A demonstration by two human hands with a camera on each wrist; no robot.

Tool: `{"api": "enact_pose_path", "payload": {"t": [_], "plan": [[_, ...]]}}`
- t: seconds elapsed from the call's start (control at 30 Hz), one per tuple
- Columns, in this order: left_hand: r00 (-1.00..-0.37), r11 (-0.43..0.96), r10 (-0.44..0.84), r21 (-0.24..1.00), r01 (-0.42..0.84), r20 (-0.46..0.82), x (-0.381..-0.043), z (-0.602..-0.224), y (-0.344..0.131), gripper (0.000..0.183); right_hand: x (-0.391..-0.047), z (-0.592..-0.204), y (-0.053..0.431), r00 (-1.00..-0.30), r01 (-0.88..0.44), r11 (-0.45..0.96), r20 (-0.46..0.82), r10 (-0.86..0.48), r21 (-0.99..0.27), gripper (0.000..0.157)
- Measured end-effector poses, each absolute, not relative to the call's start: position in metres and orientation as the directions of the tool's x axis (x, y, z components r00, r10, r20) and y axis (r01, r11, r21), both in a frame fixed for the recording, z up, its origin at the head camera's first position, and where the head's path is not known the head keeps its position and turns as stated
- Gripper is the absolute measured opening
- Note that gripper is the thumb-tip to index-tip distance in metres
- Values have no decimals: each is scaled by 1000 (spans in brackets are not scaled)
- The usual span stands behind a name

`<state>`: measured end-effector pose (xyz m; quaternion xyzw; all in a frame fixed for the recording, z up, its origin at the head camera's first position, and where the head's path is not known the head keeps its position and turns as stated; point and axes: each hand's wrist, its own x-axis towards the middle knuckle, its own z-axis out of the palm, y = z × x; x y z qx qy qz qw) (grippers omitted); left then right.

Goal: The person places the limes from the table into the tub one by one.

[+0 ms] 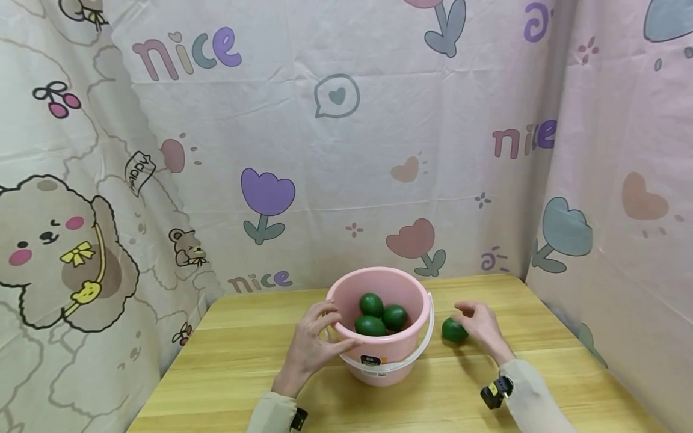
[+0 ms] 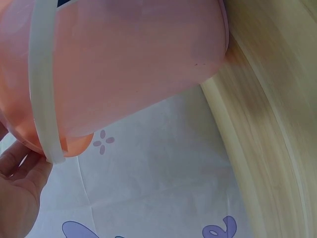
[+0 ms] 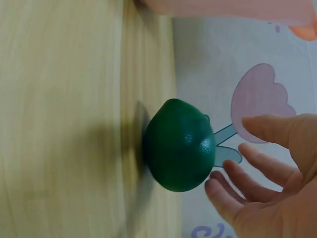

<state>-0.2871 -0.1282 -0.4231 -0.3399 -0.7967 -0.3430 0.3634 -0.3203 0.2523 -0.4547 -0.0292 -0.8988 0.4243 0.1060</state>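
Note:
A pink bucket point(image 1: 373, 355) with a white handle point(image 1: 419, 352) stands on the table, and three green limes point(image 1: 370, 326) lie inside it. My left hand point(image 1: 311, 346) holds the bucket by its rim on the left side; the left wrist view shows fingers point(image 2: 32, 166) at the rim beside the handle. Another lime point(image 3: 181, 146) rests on the table to the right of the bucket. Over that lime is my right hand point(image 1: 480, 325), its thumb and fingers spread apart. In the right wrist view a small gap shows between the fingers and the lime.
The wooden table point(image 1: 243, 337) extends on both sides of the bucket. A printed curtain point(image 1: 335, 180) hangs behind the table's back edge, and more of it hangs along the left and right sides.

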Motion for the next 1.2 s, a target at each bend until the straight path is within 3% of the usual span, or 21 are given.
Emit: {"api": "enact_pose_path", "payload": {"t": [0.37, 0.57, 0.83, 1.2], "plan": [[-512, 527, 298, 308, 792, 805, -287, -422, -127, 47, -325, -470, 261, -993, 36, 653, 45, 107, -757, 59], [-485, 524, 301, 283, 804, 821, -287, -422, -126, 48, -325, -473, 264, -995, 29, 639, 42, 95, -768, 62], [-519, 530, 300, 313, 788, 800, -287, -423, -128, 46, -326, -477, 265, -995, 43, 605, 22, 99, -795, 66], [-514, 535, 291, 308, 787, 807, -288, -423, -128, 45, -325, -481, 262, -995, 70, 593, -14, 99, -802, 74]]}}
